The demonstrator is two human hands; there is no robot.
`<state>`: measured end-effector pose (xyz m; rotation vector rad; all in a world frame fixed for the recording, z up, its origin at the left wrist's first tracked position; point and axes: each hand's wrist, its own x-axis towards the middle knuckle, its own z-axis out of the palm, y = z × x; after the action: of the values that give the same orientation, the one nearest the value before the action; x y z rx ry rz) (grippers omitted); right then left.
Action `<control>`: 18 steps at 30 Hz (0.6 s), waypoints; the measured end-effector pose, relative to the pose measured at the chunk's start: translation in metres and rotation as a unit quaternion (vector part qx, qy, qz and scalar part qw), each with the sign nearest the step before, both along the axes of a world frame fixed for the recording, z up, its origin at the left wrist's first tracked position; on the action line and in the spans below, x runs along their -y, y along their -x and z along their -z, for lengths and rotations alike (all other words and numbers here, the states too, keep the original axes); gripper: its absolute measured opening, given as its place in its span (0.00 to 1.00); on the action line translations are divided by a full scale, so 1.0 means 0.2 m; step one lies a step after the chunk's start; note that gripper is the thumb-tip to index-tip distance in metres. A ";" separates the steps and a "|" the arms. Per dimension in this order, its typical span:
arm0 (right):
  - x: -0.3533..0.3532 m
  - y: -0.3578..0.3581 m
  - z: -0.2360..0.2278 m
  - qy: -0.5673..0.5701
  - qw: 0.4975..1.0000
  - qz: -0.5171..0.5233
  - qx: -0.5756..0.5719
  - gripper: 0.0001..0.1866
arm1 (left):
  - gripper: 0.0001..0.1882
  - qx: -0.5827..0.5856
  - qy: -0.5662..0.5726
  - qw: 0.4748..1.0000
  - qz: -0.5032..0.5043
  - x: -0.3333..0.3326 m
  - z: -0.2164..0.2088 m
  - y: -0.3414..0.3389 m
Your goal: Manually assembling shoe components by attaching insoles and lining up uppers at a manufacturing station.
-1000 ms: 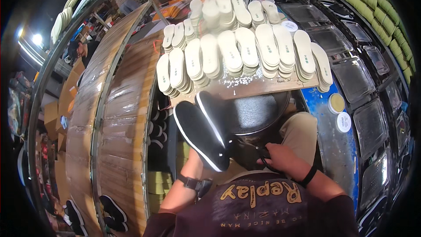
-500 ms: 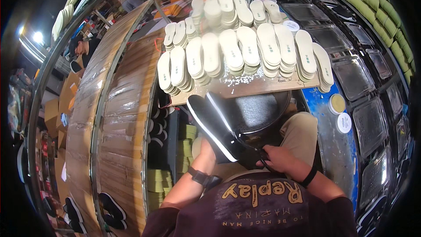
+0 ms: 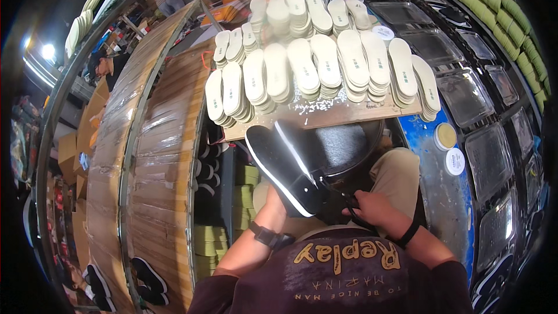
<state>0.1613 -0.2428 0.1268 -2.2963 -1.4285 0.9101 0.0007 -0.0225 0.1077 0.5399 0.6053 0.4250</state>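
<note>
A black slip-on shoe (image 3: 283,168) with a white sole edge and a white stripe is held up in front of my lap, tilted with its toe away from me. My left hand (image 3: 272,202) grips it from the left near the heel; its fingers are hidden behind the shoe. My right hand (image 3: 375,206) is closed around the dark handles of what look like scissors (image 3: 349,199). Their tip points left at the shoe's heel end, and contact there is hard to make out. Small white bits dot the shoe near the heel.
Beyond the shoe, stacks of cream insoles (image 3: 303,67) stand on a wooden board (image 3: 325,115) strewn with white scraps. A round black stool-like surface (image 3: 343,148) lies below. Blue bench (image 3: 439,197) with round lids at right, racks of clear trays (image 3: 491,160) beyond, wrapped shelves (image 3: 163,168) at left.
The shoe has turned slightly, showing more of its heel end. My right hand has shifted a little, and the scissors now show more clearly beside the heel.
</note>
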 end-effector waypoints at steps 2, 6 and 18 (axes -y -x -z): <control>0.00 0.00 0.03 0.002 1.000 0.004 -0.007 0.31 | 0.11 0.018 -0.013 0.999 0.035 0.00 0.02 0.00; 0.02 -0.05 0.04 -0.044 0.998 0.010 0.036 0.29 | 0.11 -0.042 -0.048 0.998 0.014 -0.01 -0.02 -0.01; 0.01 -0.10 0.06 -0.023 0.975 0.194 0.104 0.30 | 0.22 -0.318 -0.743 0.568 0.156 0.07 0.07 -0.17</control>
<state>0.1814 -0.2440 0.1148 -2.5674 -0.9980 0.5289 0.0349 -0.0357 0.0927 2.5139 0.6998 0.3001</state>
